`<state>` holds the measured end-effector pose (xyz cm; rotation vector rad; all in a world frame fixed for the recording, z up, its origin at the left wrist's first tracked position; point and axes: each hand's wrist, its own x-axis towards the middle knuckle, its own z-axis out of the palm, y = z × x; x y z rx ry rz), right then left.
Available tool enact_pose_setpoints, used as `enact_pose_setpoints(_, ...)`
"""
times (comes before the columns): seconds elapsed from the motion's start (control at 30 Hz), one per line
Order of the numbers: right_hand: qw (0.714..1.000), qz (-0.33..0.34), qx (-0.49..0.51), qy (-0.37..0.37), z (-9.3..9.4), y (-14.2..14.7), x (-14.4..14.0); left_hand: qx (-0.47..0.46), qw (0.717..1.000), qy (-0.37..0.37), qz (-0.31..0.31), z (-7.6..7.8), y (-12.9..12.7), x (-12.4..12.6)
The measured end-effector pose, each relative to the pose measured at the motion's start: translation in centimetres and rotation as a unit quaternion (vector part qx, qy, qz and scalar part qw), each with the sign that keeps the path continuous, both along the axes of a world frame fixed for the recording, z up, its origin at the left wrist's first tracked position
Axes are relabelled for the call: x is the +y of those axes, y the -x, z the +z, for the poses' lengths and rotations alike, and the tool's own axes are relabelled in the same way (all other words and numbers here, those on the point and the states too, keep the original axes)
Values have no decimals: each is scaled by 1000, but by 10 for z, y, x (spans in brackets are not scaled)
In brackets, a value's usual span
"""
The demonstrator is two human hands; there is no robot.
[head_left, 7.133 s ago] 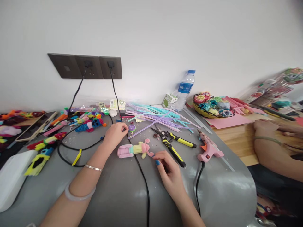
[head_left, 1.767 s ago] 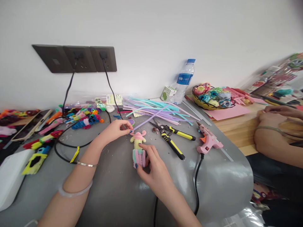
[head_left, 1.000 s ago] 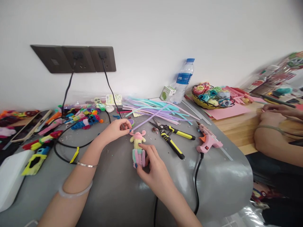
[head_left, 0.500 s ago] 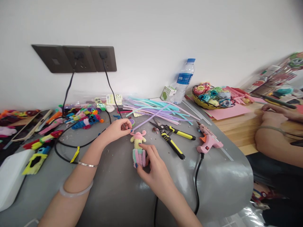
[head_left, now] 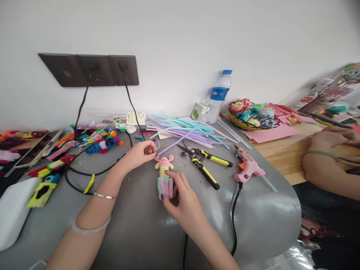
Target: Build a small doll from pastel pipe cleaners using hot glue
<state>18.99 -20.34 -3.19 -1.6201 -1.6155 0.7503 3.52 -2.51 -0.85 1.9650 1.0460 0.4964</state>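
A small pastel figure made of pipe cleaners (head_left: 164, 179) lies on the grey table, with a pink curled top, a yellow middle and a mint and lilac lower part. My right hand (head_left: 182, 195) grips its lower body from the right, thumb below and fingers above. My left hand (head_left: 143, 154) pinches at the pink curl on the figure's upper left. Just beyond the figure lie the yellow-and-black pliers (head_left: 206, 167), jaws toward the wall. Loose pastel pipe cleaners (head_left: 185, 129) are heaped behind it.
A pink glue gun (head_left: 247, 167) with a black cord rests at the right. Behind stand a water bottle (head_left: 219, 95) and a drink carton (head_left: 199, 111). Colourful pipe-cleaner pieces (head_left: 104, 144) and a black cable (head_left: 67, 170) lie left. Another person's arm (head_left: 323, 157) is at the far right.
My hands and the figure stay in place. The other person's hands at the right have shifted slightly.
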Motion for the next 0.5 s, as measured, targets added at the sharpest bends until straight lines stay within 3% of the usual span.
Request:
enact_pose_setpoints(0.23,1000,9,10,-20,0,-2,-2,-47,997,-43,51,12,13,6)
enact_pose_setpoints(0.5,995,86,45,-21,5,-10,-12,-18,999,-30,0,3,10,5)
